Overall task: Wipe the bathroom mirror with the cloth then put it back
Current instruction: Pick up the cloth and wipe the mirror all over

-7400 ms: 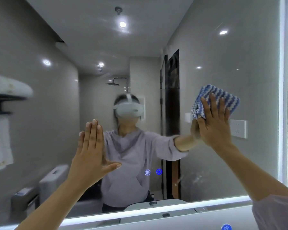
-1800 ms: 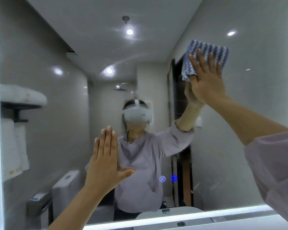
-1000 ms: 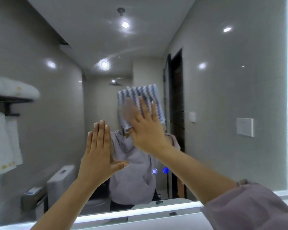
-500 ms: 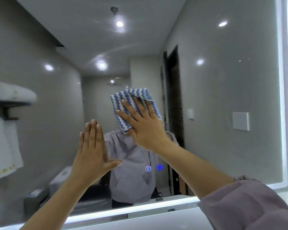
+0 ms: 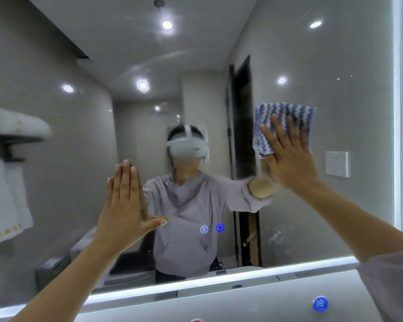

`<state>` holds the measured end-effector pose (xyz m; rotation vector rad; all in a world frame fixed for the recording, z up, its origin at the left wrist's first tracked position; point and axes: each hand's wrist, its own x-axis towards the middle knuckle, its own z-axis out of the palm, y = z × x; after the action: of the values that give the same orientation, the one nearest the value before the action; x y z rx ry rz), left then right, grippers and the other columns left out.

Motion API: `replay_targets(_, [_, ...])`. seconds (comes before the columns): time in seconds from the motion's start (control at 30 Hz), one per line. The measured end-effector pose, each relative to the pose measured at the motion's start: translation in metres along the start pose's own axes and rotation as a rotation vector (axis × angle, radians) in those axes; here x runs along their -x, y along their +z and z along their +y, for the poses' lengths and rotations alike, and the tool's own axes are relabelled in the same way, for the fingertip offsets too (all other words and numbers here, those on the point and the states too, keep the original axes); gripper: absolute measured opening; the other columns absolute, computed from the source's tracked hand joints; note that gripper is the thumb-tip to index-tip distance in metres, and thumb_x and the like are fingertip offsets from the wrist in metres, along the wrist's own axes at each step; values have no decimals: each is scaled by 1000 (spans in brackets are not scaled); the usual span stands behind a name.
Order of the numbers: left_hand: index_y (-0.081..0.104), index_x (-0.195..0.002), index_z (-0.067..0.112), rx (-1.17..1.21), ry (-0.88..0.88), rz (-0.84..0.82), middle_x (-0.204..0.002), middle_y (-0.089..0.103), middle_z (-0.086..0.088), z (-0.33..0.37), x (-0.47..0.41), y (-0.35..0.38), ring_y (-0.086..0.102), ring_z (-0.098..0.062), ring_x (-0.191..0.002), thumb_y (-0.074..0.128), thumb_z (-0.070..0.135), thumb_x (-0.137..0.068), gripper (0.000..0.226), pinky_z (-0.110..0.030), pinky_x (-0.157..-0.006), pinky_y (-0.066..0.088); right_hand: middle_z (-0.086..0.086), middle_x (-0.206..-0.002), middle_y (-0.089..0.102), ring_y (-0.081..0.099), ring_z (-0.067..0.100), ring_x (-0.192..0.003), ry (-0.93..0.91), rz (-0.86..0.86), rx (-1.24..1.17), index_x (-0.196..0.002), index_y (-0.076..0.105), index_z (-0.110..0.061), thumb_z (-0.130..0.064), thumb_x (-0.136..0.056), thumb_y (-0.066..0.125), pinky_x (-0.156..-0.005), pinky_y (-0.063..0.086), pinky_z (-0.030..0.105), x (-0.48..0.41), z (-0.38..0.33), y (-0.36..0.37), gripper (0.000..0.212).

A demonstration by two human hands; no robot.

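Two hands are raised before the mirror (image 5: 349, 56); the right hand (image 5: 289, 159) is laid flat with its fingers straight and spread, and the cloth (image 5: 283, 111) is pressed by them against the glass in the right half of the mirror, at about mid-height. The cloth, striped in blue and white zigzags, is folded into a rough square; its lower part is covered by the fingers, while its upper edge and left side are left showing above and beside the fingertips; the palm and wrist are seen below its bottom edge, off the cloth. The left hand (image 5: 123, 205) is held upright lower down and to the left, well apart from the cloth, its fingers straight and pressed together and its thumb stuck out to the right; nothing is held in it; whether the glass is touched by it cannot be told. Two small blue icons (image 5: 211, 228) are lit on the glass between the hands; a bright strip (image 5: 219, 283) is seen along the mirror's bottom edge; a socket (image 5: 336, 163) is reflected just right of the right hand; towels (image 5: 5, 201) are reflected at far left.
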<state>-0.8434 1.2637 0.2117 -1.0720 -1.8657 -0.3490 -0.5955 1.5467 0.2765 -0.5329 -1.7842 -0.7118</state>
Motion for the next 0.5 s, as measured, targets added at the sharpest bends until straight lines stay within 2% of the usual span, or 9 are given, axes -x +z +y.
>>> replay_targets(0.13, [-11,-144,-7,10,1,-6,-154,-19,-21,0,1,2,-19,-31,-143,32,91,-59,136,-43,-117,-9,11,-160,14,7,38,-147,68,-83,-9,-152,19,-18,-38,-95,20,-118,7,56,1,5,-7,60])
replay_targets(0.2, [-8,-144,-8,18,9,-7,-155,-16,-22,0,1,1,-17,-33,-144,33,89,-60,135,-43,-117,-10,9,-160,10,3,35,-148,107,-110,-8,-152,15,-20,-38,-94,17,-119,4,55,0,-1,-8,60])
replay_targets(0.3, [-5,-145,-9,36,9,-18,-155,-11,-25,0,1,0,-12,-35,-144,45,83,-60,135,-39,-117,-14,10,-160,10,3,37,-147,181,-91,-5,-152,12,-20,-36,-96,19,-118,5,58,2,-13,-6,58])
replay_targets(0.4, [-7,-145,-8,45,6,-12,-155,-11,-25,-2,-1,3,-11,-36,-144,41,85,-62,134,-38,-116,-16,13,-159,15,7,43,-145,239,-54,-53,-151,21,-17,-34,-98,30,-116,7,62,4,-39,-3,57])
replay_targets(0.5, [-8,-145,-8,48,6,0,-155,-12,-25,-4,-2,8,-11,-36,-144,36,88,-62,135,-40,-116,-15,15,-156,24,15,45,-143,179,-27,-90,-149,30,-16,-37,-96,32,-113,14,65,6,-79,1,57])
